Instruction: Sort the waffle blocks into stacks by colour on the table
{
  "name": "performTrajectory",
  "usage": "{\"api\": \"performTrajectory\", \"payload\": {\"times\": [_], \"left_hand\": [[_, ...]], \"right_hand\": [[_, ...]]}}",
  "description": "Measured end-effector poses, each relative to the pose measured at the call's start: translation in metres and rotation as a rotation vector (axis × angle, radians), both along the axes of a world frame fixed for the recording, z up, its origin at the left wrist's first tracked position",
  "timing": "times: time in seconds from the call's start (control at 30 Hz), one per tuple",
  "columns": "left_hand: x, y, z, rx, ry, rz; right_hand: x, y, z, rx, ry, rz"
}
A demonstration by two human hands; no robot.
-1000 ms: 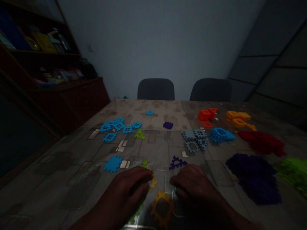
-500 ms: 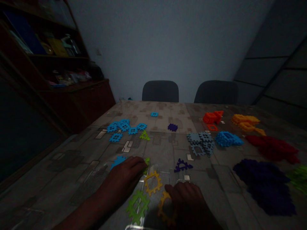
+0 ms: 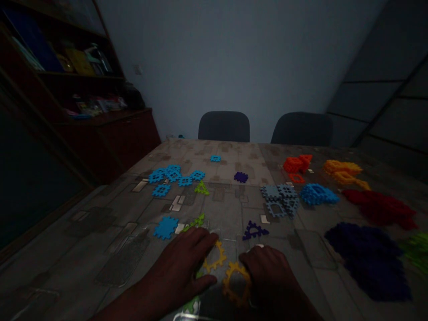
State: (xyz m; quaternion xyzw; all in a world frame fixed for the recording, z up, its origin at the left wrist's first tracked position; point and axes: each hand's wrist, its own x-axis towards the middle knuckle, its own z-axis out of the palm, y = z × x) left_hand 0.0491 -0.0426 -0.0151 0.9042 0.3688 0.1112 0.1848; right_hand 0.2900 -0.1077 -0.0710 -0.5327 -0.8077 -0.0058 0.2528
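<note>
The room is dim. My left hand (image 3: 187,263) lies flat on the table with fingers stretched out, covering a green frame piece (image 3: 191,306) and touching a yellow toothed frame piece (image 3: 216,258). My right hand (image 3: 270,276) rests palm down beside it, its fingers curled onto a second yellow frame piece (image 3: 236,283). Just beyond my fingers lie a small green piece (image 3: 196,221), a blue toothed square (image 3: 165,227) and a purple triangle frame (image 3: 254,231).
Sorted heaps of plastic pieces fill the right side: purple (image 3: 368,256), red (image 3: 381,206), yellow (image 3: 344,171), orange (image 3: 297,164), blue (image 3: 317,194), grey-blue (image 3: 280,198). Blue squares (image 3: 174,176) lie left of centre. Two chairs (image 3: 224,126) stand at the far edge; a dark cabinet (image 3: 110,133) stands to the left.
My left hand slid right and nearer, over the green frame piece. My right hand moved forward onto the lower yellow frame. The blue square shows in full again.
</note>
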Motion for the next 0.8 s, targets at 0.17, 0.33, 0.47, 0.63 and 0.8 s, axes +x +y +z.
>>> {"api": "performTrajectory", "payload": {"times": [0.17, 0.33, 0.47, 0.63, 0.8], "left_hand": [[0.002, -0.001, -0.005, 0.002, -0.049, 0.022], [-0.002, 0.000, -0.012, 0.058, -0.143, 0.060], [-0.005, 0.000, -0.012, 0.089, -0.192, 0.062], [0.001, -0.002, -0.002, 0.038, -0.209, 0.042], [0.001, 0.001, -0.003, 0.037, -0.223, 0.055]], "right_hand": [[-0.001, 0.001, -0.006, 0.053, 0.018, 0.028], [0.000, 0.000, -0.002, 0.015, 0.028, 0.026], [0.008, 0.001, 0.011, 0.006, 0.042, 0.043], [0.012, 0.004, 0.012, -0.029, 0.035, 0.079], [-0.002, 0.000, 0.001, 0.022, 0.044, 0.000]]}}
